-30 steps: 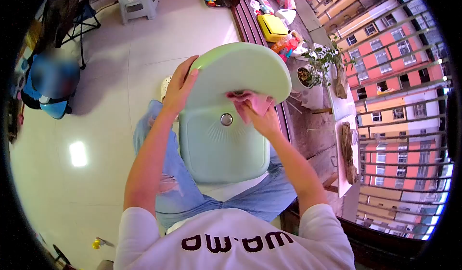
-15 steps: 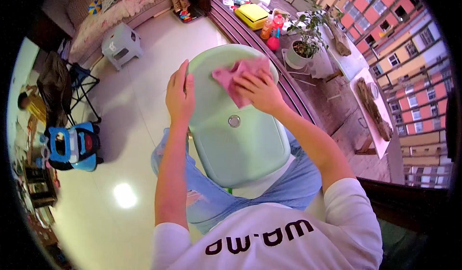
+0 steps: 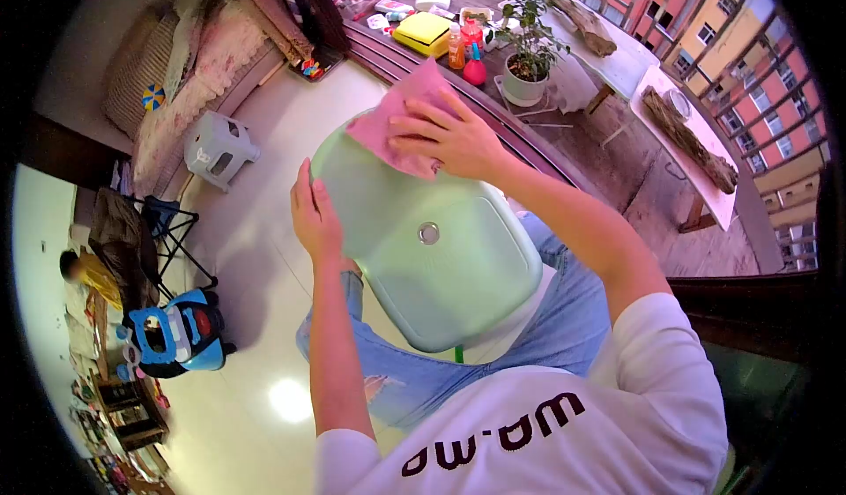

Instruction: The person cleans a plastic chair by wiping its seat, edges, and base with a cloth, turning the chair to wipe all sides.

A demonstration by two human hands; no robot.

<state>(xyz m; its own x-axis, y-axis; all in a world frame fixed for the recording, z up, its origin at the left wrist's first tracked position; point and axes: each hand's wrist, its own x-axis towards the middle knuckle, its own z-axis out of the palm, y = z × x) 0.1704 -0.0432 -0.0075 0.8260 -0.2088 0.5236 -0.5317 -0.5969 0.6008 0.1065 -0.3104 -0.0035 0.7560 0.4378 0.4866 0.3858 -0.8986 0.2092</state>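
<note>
A pale green plastic piece (image 3: 441,279), shaped like a chair's seat and backrest with a round metal button, stands between my legs. My left hand (image 3: 315,217) holds its upper left edge, the fingers lying along the side. Near the top, my right hand (image 3: 449,138) presses a pink cloth (image 3: 388,116) against the surface, its fingers spread over the fabric. The cloth reaches up to the far rim. Part of the right palm and whatever lies under the cloth are hidden.
A grey stool (image 3: 218,149) and a blue ride-on toy (image 3: 181,332) stand on the floor to the left. Another person (image 3: 92,275) is at the far left. Beyond the door track are a potted plant (image 3: 526,76), a yellow box (image 3: 429,33) and bottles (image 3: 456,47).
My right hand and the pink cloth have moved left and up, toward the far rim. The left hand stays at the green edge. The whole view has turned slightly.
</note>
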